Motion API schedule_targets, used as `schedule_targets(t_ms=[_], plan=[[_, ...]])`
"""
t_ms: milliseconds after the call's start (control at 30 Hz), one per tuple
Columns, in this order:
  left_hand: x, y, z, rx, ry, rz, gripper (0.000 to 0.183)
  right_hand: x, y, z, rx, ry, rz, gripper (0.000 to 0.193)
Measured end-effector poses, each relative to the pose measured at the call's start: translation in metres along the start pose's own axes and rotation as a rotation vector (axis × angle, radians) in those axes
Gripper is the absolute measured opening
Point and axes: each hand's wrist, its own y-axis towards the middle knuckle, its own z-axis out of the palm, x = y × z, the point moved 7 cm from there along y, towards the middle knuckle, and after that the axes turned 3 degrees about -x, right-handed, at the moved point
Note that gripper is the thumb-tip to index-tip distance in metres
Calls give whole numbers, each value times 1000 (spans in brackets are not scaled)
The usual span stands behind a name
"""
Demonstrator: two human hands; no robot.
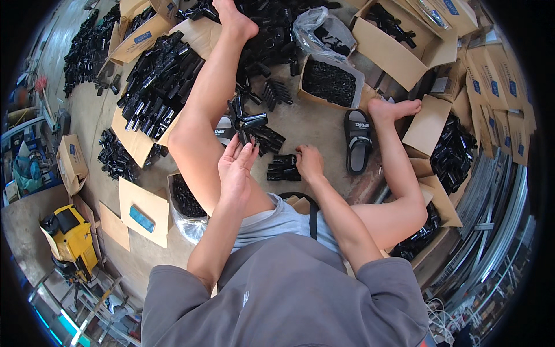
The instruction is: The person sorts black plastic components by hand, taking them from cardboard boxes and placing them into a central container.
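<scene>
My left hand is raised over my left thigh, its fingers closed around a glossy black tubular part. Just beyond it lie more black tubular parts, some overlapping it in view. On the floor between my legs, a short row of black tubular parts is stacked side by side. My right hand has curled fingers against the right end of that row; the fingertips are partly hidden. A loose bunch of similar parts lies just past the row.
Large heaps of black parts lie on cardboard at the left. An open box of small black pieces stands ahead, near a larger carton. A black sandal sits by my right leg. A phone rests on cardboard, near a yellow machine.
</scene>
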Motion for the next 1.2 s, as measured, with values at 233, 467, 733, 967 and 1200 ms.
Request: schedule_targets(t_ms=[233, 467, 733, 967, 1200], plan=[[-5, 19, -3, -34, -3, 6, 48, 17, 52, -4, 18, 37, 38, 20], [4, 26, 13, -43, -2, -44, 52, 75, 136, 8, -124, -119, -192, 25], [9, 31, 26, -25, 10, -99, 55, 74, 142, 29, -192, -294, -229, 11], [10, 27, 32, -19, 19, -65, 54, 80, 90, -25, -221, 409, 97, 16], [22, 3, 50, 17, 30, -12, 54, 119, 15, -93, -26, 1395, 382, 20]])
